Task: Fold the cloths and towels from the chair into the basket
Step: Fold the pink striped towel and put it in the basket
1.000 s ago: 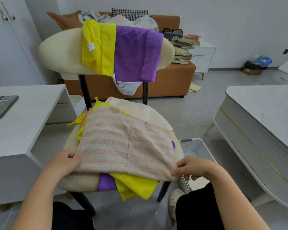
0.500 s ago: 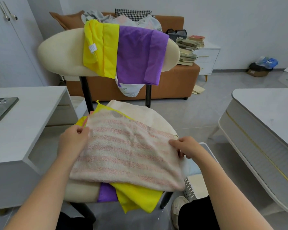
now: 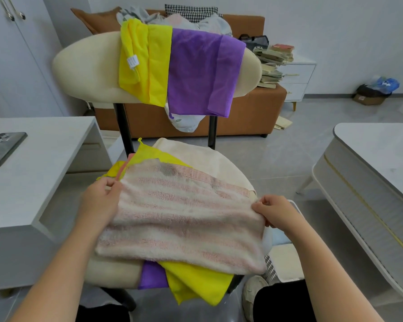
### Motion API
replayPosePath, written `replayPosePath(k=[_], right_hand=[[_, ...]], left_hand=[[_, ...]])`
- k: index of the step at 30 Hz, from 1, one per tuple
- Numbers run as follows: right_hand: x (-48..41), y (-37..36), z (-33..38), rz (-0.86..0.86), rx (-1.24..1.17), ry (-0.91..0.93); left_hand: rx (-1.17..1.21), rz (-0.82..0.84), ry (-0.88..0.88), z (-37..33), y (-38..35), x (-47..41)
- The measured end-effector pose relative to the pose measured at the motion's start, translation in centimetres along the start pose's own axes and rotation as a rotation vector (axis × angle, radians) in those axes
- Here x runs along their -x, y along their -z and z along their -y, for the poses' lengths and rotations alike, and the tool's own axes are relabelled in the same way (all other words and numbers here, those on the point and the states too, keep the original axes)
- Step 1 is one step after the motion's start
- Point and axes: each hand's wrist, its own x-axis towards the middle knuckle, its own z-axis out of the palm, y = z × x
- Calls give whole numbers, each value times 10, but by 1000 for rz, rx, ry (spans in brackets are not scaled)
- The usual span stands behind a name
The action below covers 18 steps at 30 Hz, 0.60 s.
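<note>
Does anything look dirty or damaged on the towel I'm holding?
Yes: the pink-striped terry towel has a dark grey smudge near its far edge; it looks like a stain against the pale pile.

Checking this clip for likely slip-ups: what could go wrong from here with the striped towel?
Lifting the striped towel could drag the yellow cloth and purple cloth, which overhang the front of the chair seat, onto the floor. The left hand and right hand pinch only its side edges, so a slipped grip may skew the fold.
</note>
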Motion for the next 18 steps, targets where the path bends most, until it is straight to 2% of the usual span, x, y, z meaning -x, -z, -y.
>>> replayPosePath(k=[7, 11, 18], right_hand=[[-8, -14, -4, -47, 152, 50], [-4, -15, -3, -68, 113, 66], [10, -14, -5, -150, 65, 134]], left_hand=[[-110, 115, 52, 5, -5, 0], [-111, 155, 120, 8, 5, 2], [-101, 453, 223, 24, 27, 15]])
